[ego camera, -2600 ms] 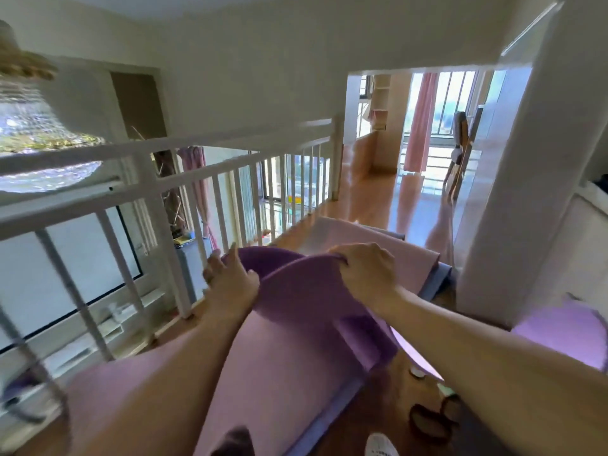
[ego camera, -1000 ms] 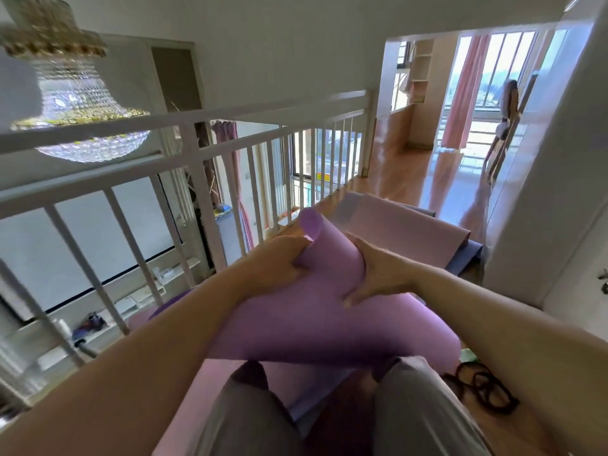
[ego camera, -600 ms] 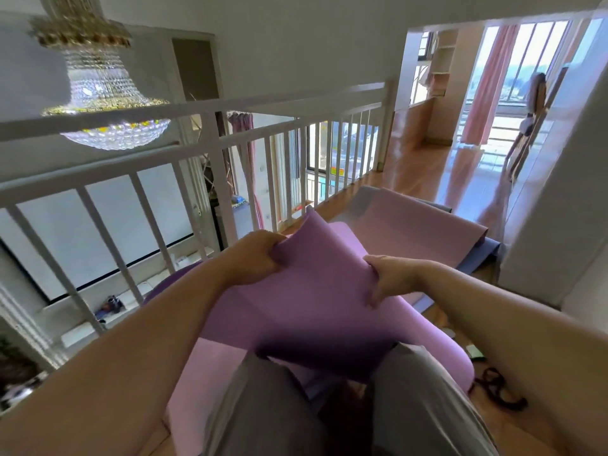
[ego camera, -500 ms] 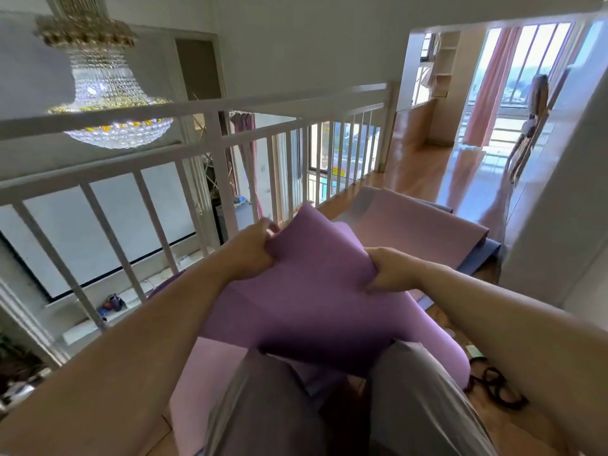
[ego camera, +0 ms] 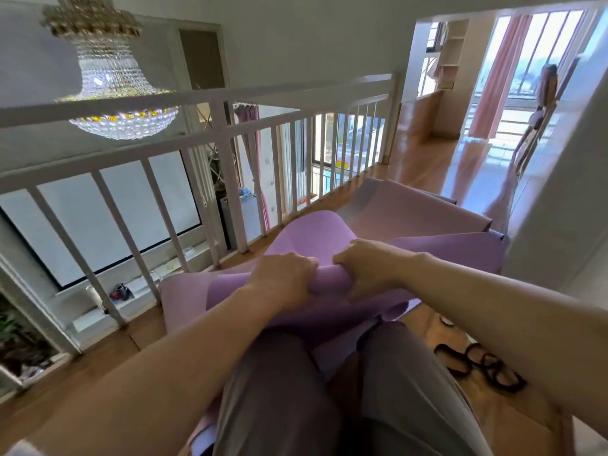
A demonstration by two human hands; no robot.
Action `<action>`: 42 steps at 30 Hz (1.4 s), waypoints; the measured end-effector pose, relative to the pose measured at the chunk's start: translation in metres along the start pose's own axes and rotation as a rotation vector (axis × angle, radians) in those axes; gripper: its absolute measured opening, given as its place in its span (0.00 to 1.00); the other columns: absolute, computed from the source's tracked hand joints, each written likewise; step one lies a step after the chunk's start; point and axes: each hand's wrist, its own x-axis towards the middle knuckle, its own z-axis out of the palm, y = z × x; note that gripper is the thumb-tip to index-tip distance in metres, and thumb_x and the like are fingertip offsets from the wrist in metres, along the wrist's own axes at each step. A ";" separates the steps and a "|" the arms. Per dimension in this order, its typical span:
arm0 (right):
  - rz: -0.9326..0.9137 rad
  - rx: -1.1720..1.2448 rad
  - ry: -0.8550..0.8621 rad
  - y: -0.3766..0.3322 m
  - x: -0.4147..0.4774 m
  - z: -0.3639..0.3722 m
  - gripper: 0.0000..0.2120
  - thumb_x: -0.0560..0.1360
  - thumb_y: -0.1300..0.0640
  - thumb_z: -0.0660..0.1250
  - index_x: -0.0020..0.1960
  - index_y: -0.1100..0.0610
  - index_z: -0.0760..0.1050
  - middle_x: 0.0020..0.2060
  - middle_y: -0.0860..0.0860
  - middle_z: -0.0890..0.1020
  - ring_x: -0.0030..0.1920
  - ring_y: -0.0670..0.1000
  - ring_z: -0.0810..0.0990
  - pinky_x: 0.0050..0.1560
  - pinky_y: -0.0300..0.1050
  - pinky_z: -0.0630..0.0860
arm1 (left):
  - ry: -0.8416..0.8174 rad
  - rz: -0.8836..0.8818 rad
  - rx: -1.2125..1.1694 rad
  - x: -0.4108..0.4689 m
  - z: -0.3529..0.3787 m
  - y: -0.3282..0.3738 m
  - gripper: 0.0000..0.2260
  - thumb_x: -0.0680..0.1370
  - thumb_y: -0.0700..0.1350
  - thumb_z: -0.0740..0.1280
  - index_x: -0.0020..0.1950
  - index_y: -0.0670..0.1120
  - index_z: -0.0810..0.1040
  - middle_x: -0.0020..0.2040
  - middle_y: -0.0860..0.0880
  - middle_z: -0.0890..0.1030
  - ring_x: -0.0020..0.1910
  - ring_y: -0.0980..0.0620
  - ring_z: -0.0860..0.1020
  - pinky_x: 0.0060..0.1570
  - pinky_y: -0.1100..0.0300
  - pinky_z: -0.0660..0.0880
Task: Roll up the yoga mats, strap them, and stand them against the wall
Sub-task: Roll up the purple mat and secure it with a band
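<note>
At frame center, the left hand (ego camera: 285, 277) and right hand (ego camera: 364, 266), fingers curled tight around the purple mat (ego camera: 329, 280), risk a loose, crooked roll from its buckling.

left hand (ego camera: 285, 278) and right hand (ego camera: 367, 267) side by side, fingers curled

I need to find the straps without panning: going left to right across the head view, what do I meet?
Chandelier → left hand → right hand → black straps on the floor. Both hands grip the purple mat, which spans the middle, so it is left out of the order.
</note>
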 end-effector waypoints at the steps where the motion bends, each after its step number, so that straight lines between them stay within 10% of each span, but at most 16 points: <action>1: 0.031 -0.022 -0.016 0.008 -0.003 0.007 0.18 0.63 0.39 0.71 0.47 0.46 0.72 0.39 0.45 0.76 0.42 0.49 0.75 0.47 0.48 0.76 | 0.039 0.018 0.019 -0.003 0.007 0.000 0.13 0.77 0.54 0.62 0.58 0.51 0.73 0.52 0.49 0.80 0.51 0.47 0.79 0.40 0.57 0.65; 6: 0.282 -0.018 -0.038 0.047 -0.025 0.033 0.26 0.59 0.37 0.71 0.52 0.45 0.70 0.47 0.44 0.80 0.49 0.50 0.80 0.51 0.46 0.75 | 0.201 0.091 0.018 -0.007 0.025 -0.011 0.11 0.77 0.56 0.63 0.54 0.51 0.75 0.47 0.50 0.82 0.46 0.47 0.81 0.42 0.57 0.71; 13: 0.196 -0.101 -0.310 0.005 -0.035 0.028 0.06 0.71 0.55 0.66 0.47 0.53 0.71 0.37 0.49 0.75 0.43 0.53 0.77 0.41 0.43 0.72 | 0.379 0.058 0.226 -0.006 0.042 -0.048 0.08 0.68 0.38 0.74 0.44 0.47 0.79 0.37 0.46 0.82 0.35 0.43 0.81 0.43 0.50 0.77; 17: 0.166 -0.008 -0.538 -0.013 -0.026 0.030 0.06 0.72 0.58 0.67 0.40 0.58 0.71 0.32 0.50 0.72 0.34 0.52 0.73 0.31 0.41 0.68 | 0.272 0.026 0.255 -0.016 0.054 -0.044 0.11 0.67 0.37 0.75 0.44 0.46 0.78 0.39 0.45 0.82 0.37 0.44 0.81 0.47 0.46 0.78; 20: 0.174 0.098 -0.646 -0.004 -0.024 0.038 0.09 0.71 0.56 0.71 0.45 0.59 0.74 0.34 0.51 0.75 0.31 0.49 0.72 0.28 0.37 0.68 | -0.166 -0.042 0.205 -0.026 0.047 -0.020 0.19 0.74 0.47 0.70 0.63 0.49 0.71 0.59 0.48 0.77 0.58 0.46 0.76 0.66 0.41 0.65; 24: 0.219 0.342 -0.691 0.008 -0.034 0.058 0.15 0.69 0.53 0.74 0.51 0.56 0.74 0.43 0.53 0.80 0.42 0.52 0.80 0.42 0.42 0.78 | -0.316 0.170 -0.079 -0.032 0.042 0.030 0.30 0.75 0.61 0.65 0.74 0.53 0.60 0.69 0.51 0.69 0.68 0.49 0.68 0.71 0.45 0.60; 29: 0.200 0.547 -0.396 0.020 -0.067 0.085 0.29 0.67 0.44 0.76 0.63 0.49 0.70 0.55 0.47 0.77 0.54 0.50 0.76 0.55 0.44 0.76 | 0.013 0.307 -0.069 -0.031 0.068 0.054 0.22 0.79 0.62 0.53 0.65 0.50 0.71 0.57 0.50 0.78 0.53 0.50 0.78 0.55 0.53 0.74; 35: 0.123 -0.016 0.556 0.011 -0.112 0.133 0.35 0.66 0.26 0.59 0.54 0.54 0.76 0.50 0.51 0.79 0.48 0.54 0.77 0.50 0.51 0.76 | 0.261 0.234 -0.036 -0.060 0.090 0.071 0.23 0.74 0.61 0.54 0.52 0.45 0.78 0.42 0.46 0.80 0.35 0.45 0.79 0.34 0.52 0.75; 42: 0.003 -0.094 0.612 0.007 -0.137 0.173 0.28 0.72 0.33 0.58 0.47 0.57 0.78 0.44 0.55 0.79 0.42 0.56 0.77 0.42 0.51 0.77 | 0.197 0.297 -0.120 -0.092 0.108 0.076 0.19 0.80 0.54 0.53 0.57 0.44 0.78 0.47 0.45 0.80 0.41 0.42 0.79 0.38 0.51 0.76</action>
